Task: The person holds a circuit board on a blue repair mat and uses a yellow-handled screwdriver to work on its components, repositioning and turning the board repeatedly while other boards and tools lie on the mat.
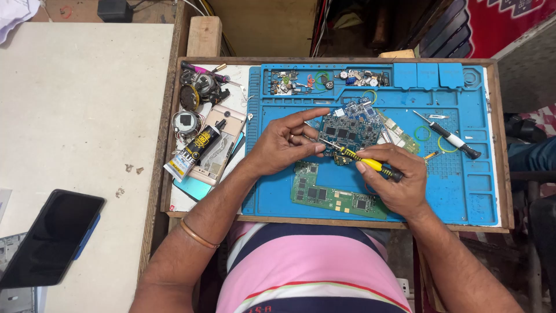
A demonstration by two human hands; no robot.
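Green circuit board lies nearest you on blue mat. Your left hand pinches blue board steady; right hand grips yellow screwdriver, tip on it.

Just one view here, head cam, sitting above worker's chest and looking almost straight down. Top of frame is pointing away from body, toward 12 o'clock; striped shirt is filling bottom edge at 6. Fairly close in: blue work mat is taking up centre and right, forearms running in from 6 and 7. White table is spreading toward 9 o'clock. No second view sharing anything.
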